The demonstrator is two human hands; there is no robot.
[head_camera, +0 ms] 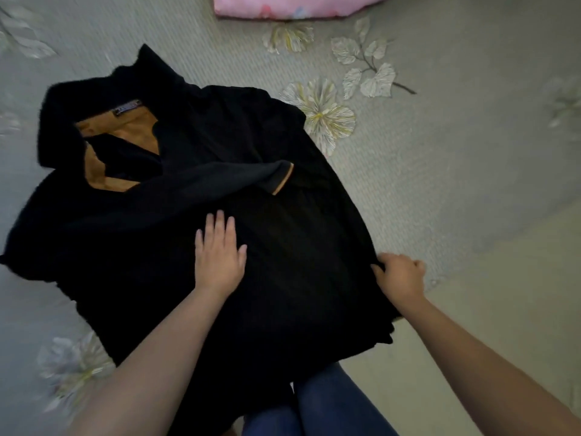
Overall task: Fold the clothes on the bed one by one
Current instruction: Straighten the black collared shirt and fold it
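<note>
- Black garment (176, 215) fills centre-left of frame on the bed (440, 152); long axis runs collar upper left to hem lower right, twd us.
- Our left hand (218, 251) lies flat, fingers spread, mid-cloth; right hand (399, 273) pinches the right edge — nearer the hem.
- Count: 1 garment, 2 hands, 1 pink pillow (292, 6) at top.

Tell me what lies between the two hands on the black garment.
Head view: only the black polo shirt's dark fabric lies between the flat left hand and the right hand gripping its edge.
</note>
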